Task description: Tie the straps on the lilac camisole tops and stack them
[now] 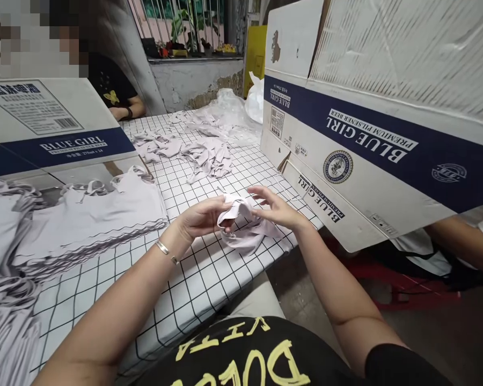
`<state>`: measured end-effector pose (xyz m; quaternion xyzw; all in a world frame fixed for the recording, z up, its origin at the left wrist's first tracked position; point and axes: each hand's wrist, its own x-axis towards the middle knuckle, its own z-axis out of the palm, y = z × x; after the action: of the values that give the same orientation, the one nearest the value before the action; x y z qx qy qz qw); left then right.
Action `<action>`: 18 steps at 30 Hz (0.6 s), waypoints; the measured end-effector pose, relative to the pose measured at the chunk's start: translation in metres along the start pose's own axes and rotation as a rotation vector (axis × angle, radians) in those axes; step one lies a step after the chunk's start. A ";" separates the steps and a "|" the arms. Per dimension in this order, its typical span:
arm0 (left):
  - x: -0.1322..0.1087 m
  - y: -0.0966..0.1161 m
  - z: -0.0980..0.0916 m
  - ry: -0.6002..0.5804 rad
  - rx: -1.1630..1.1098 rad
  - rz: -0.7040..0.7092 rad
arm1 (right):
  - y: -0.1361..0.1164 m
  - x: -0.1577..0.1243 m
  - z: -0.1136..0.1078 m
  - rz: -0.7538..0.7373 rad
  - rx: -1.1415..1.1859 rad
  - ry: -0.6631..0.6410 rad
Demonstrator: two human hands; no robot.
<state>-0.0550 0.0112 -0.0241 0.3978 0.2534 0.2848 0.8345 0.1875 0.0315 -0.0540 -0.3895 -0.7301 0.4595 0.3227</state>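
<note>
My left hand (203, 217) and my right hand (274, 208) meet over the table's near right corner, both closed on one small pale lilac fabric piece (245, 228). The left fingers pinch its bunched top edge. The right fingers hold the other side, and the loose end drapes onto the white grid-pattern tablecloth (209, 279). A metal bangle sits on my left wrist.
Stacks of the same pale fabric pieces (84, 220) lie at left. A loose heap of pieces (201, 153) lies farther back. A Blue Girl carton (44, 123) stands at left, a larger tilted carton (378, 134) at right. One person sits across the table, another at right.
</note>
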 end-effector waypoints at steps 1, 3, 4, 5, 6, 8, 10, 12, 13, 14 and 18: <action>0.000 0.007 0.004 -0.014 0.065 0.012 | -0.005 0.007 0.001 -0.020 0.023 -0.097; -0.002 0.022 0.011 -0.045 0.141 0.057 | -0.008 0.017 -0.004 0.048 0.083 -0.237; -0.004 0.030 0.012 -0.058 0.141 0.098 | -0.007 0.020 -0.010 0.107 0.135 -0.271; -0.007 0.038 0.013 -0.068 0.124 0.141 | -0.004 0.021 -0.018 0.159 0.198 -0.277; -0.012 0.045 0.012 -0.068 0.099 0.184 | -0.002 0.019 -0.026 0.189 0.270 -0.264; -0.021 0.054 0.008 -0.028 0.046 0.256 | 0.004 0.011 -0.041 0.192 0.431 -0.213; -0.027 0.057 0.000 0.047 0.006 0.280 | 0.009 0.000 -0.052 0.173 0.577 -0.150; -0.026 0.053 -0.011 0.111 -0.019 0.257 | 0.015 -0.008 -0.056 0.179 0.642 -0.076; -0.024 0.048 -0.017 0.149 -0.021 0.230 | 0.018 -0.010 -0.057 0.197 0.618 -0.029; -0.020 0.041 -0.025 0.202 -0.019 0.198 | 0.022 -0.012 -0.056 0.220 0.544 0.040; -0.003 0.004 -0.059 0.578 0.139 0.017 | 0.041 -0.019 -0.045 0.290 -0.092 0.492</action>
<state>-0.0963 0.0419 -0.0526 0.3585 0.4962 0.3754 0.6960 0.2452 0.0455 -0.0771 -0.6037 -0.5866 0.3590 0.4033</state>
